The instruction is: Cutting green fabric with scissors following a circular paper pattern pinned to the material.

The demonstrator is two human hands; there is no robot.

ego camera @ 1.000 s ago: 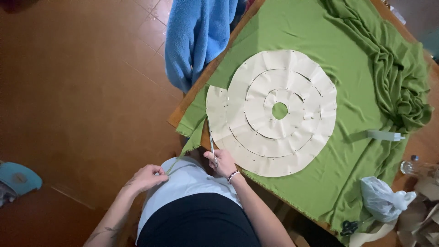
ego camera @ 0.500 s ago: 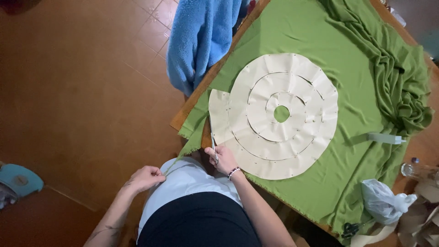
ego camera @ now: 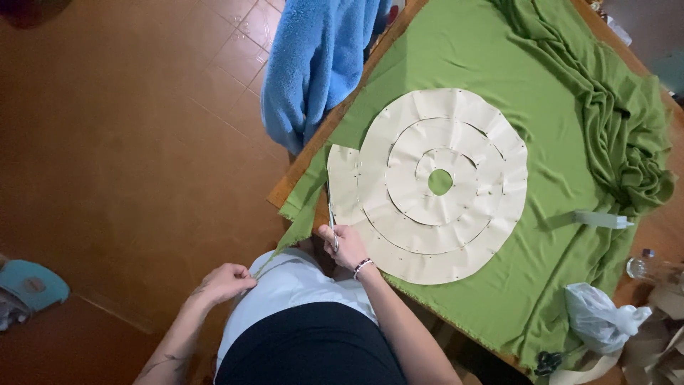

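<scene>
My left hand (ego camera: 222, 282): down off the table edge by my waist, fingers pinched on the loose corner of the green fabric (ego camera: 456, 64), pulling it taut.
My right hand (ego camera: 347, 246): fingers closed round the handles of the scissors (ego camera: 331, 222), blades pointing away from me along the left edge of the paper pattern (ego camera: 434, 185).
Cut so far: I judge it barely begun; the blades sit at the near left corner of the cloth, beside the pattern's squared-off tab, and almost the whole outline has uncut cloth around it.
Left to do: the long outer curve of the spiral, and whatever lies within it.
Pattern: a cream spiral with a round hole in the middle, lying flat on the cloth, small dark dots along it that may be pins; too small to be sure.
Table (ego camera: 303, 167): only a wooden strip shows at the left edge.
Far right: fabric bunched in folds, a white plastic bag (ego camera: 598, 317), a small pale tool (ego camera: 602, 219).
Beyond: a blue towel (ego camera: 313, 64) hanging off the table.
Hard to make out: the blade tips and the actual cut line; my body hides the near table edge.
</scene>
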